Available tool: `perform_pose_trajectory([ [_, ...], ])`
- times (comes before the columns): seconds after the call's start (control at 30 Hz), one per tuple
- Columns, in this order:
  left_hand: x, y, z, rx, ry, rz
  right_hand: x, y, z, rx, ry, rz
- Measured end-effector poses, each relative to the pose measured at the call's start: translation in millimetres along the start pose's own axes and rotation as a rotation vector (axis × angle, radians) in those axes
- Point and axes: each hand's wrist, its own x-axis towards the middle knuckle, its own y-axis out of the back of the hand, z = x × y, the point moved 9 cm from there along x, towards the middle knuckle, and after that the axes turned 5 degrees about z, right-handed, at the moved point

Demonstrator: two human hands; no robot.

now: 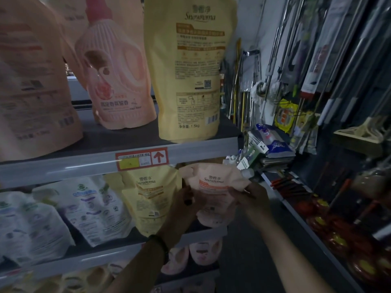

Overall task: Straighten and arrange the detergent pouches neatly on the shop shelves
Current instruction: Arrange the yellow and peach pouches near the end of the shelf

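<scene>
While the left hand and right hand each curl a grip round the soft pale-pink plastic detergent pouch at the right end of the grey metal shelf, a tilted release could tip it off the edge.

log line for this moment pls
left hand, right hand: hold pink pouch | where: right end of shelf | beside: yellow pouch

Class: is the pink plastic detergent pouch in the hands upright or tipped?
Upright: pink plastic detergent pouch has cap uppermost; left hand and right hand grip it.
</scene>
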Motion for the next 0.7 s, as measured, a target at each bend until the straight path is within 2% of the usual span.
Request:
perform_pose_trajectory([
  [0.1,3,3,-12,-0.018,0.003,0.039,-4,-2,-15,0.040,0.017,-0.015],
  [0.23,-4,1,7,0.092,-0.224,0.113,-5,-2,-39,0.006,0.084,-0.020],
  [0.3,-9,-1,12,0.073,-0.284,0.128,-9,0,-49,-0.010,0.121,-0.020],
  [0.57,-37,-7,27,0.009,-0.303,-0.072,-35,11,-71,-0.038,0.148,-0.045],
  [0.7,-48,2,34,0.008,-0.256,-0.081,-49,14,-83,-0.019,0.167,-0.046],
])
